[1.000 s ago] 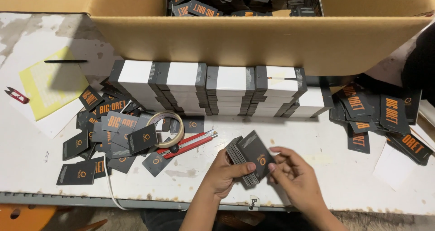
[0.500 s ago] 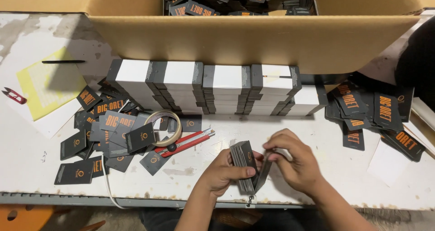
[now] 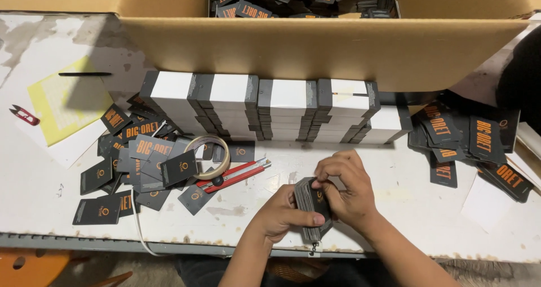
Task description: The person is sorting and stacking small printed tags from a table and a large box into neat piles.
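- Your left hand point(image 3: 284, 215) is clamping a stack of dark hang tags point(image 3: 313, 205) from the left, thumb lying across its near face, over the near edge of the counter point(image 3: 394, 208).
- Your right hand point(image 3: 346, 188) is closing over the same stack from the right and top, fingers curled onto its far edge; both hands are touching it, neither one nearer.
- The stack is standing on edge, its long axis running near to far, with the strings hanging off its near end.
- Just left of your hands, a red utility knife point(image 3: 236, 176) is lying beside a roll of tape point(image 3: 207, 156), and a loose heap of tags point(image 3: 138, 163) is spreading farther left.
- Banded bundles of tags point(image 3: 270, 109) are lining up on the far side, against a cardboard box point(image 3: 315, 53) holding more tags.
- More loose tags point(image 3: 473, 143) are lying to the right, well apart from your hands.
- A small red thread snip point(image 3: 23, 116) is resting at the far left; nothing is standing between your hands and the bundles.
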